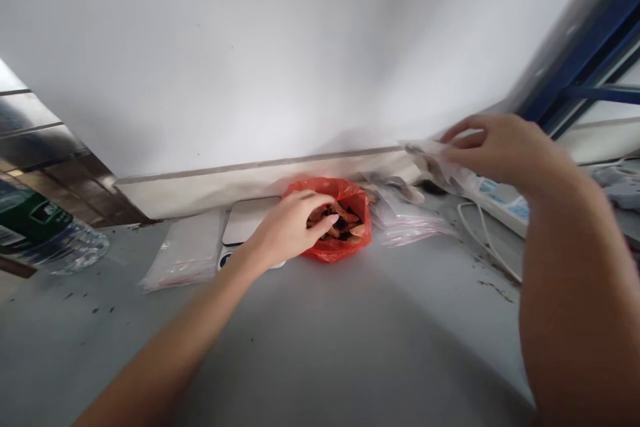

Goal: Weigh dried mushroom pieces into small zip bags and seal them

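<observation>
A red plastic bag stands with its mouth spread wide, holding brown dried pieces of a kind I cannot make out. My left hand reaches over its left rim, thumb and forefinger apart above the pieces, with nothing visible between them. Off to the right, my right hand pinches a small clear zip bag by its upper edge, raised off the surface. Something brownish shows inside that bag, blurred. Several filled clear zip bags lie right of the red bag, beneath my right hand.
A small white scale sits left of the red bag, partly behind my left forearm. Beside it lies a stack of clear zip bags. A green-labelled plastic bottle is far left. A power strip and white cable lie right.
</observation>
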`<move>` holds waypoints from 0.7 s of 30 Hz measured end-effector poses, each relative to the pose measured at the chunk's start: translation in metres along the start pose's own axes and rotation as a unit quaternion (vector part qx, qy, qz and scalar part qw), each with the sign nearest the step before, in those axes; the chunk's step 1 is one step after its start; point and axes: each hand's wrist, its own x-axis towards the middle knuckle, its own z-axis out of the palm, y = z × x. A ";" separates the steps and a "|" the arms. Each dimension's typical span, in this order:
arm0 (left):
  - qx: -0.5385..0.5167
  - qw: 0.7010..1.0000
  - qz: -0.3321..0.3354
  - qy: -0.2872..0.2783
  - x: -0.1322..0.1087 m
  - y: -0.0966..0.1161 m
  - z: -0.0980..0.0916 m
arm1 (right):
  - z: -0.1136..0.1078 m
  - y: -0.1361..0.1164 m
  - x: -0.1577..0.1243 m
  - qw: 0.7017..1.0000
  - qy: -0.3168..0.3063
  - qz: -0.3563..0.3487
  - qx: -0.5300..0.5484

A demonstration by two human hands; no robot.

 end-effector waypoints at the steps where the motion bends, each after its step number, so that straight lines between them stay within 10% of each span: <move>1: -0.043 0.998 0.002 0.038 -0.004 -0.002 -0.004 | -0.002 -0.009 -0.004 0.997 -0.021 0.009 0.073; 5: -0.165 0.976 0.003 0.140 -0.018 -0.007 -0.023 | 0.012 -0.039 -0.016 0.938 -0.186 -0.093 0.277; 10: -0.247 0.964 -0.006 0.100 -0.034 -0.013 -0.043 | 0.057 -0.064 -0.022 0.800 -0.392 -0.150 0.429; 21: -0.181 0.948 -0.145 0.218 -0.045 -0.050 -0.055 | 0.080 -0.093 -0.035 0.799 -0.459 -0.077 0.381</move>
